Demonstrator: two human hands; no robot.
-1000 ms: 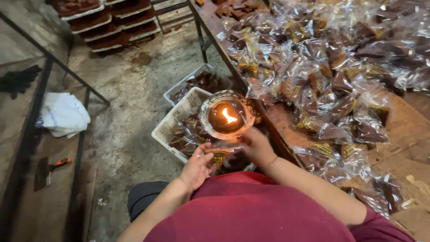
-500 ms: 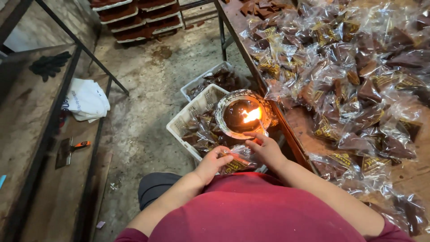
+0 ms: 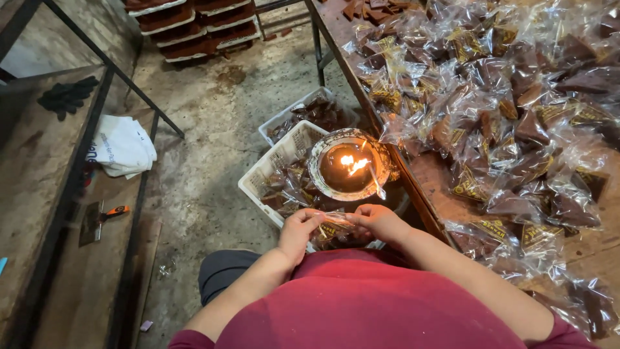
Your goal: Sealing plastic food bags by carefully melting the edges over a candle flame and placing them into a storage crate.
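Both grips, left hand (image 3: 300, 227) and right hand (image 3: 381, 222), pinch clear packet (image 3: 336, 220), yellow label probably, beside lamp flame (image 3: 352, 163).

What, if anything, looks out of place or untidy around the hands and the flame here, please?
A white cloth lies crumpled on the dirty floor. Packets sprawl in a loose heap over the table. The lit bowl burns close beside plastic-wrapped goods, near both hands pinching a packet.
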